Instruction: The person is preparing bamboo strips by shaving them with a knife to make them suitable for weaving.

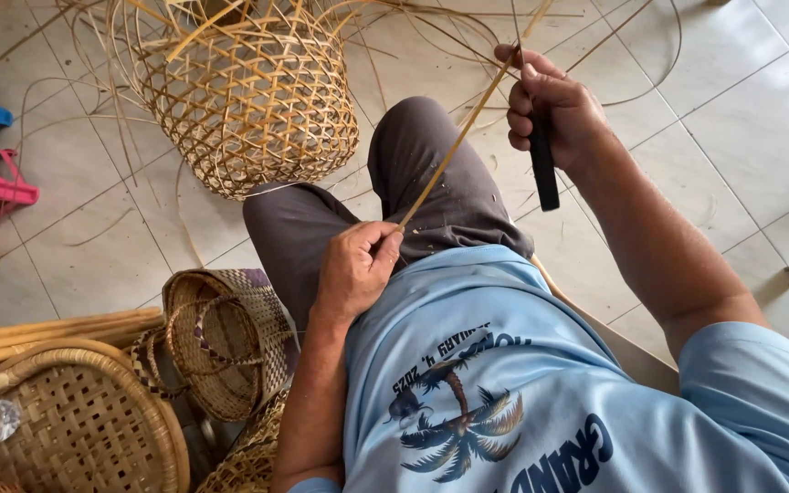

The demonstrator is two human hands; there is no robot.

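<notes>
Knife blade point(520, 57) hidden behind right hand point(550, 105) and strip point(454, 146)

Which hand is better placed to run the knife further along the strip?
Right, probably. The right hand grips the black-handled knife against the bamboo strip; the left hand only pinches the strip's near end.
</notes>
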